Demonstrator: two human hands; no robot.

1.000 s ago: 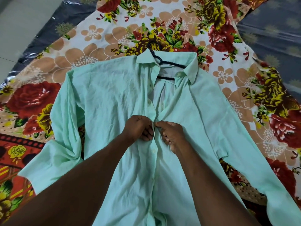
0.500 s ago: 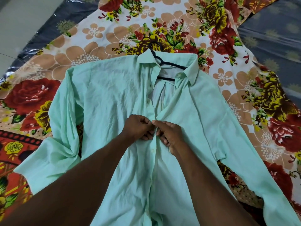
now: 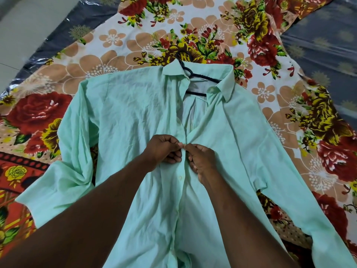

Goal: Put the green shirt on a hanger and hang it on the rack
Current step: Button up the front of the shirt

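Where green shirt (image 3: 135, 117) lies | floral sheet (image 3: 212, 26) | pale floor (image 3: 29, 26), perhaps tiled

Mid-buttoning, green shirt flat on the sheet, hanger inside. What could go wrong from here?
1. The left hand and right hand pinch the placket of the green shirt mid-chest; a misaligned button would skew the front.
2. The collar is open and the hanger looks off-centre, so a shoulder may slip on lifting.
3. The bunched sleeve might drag.
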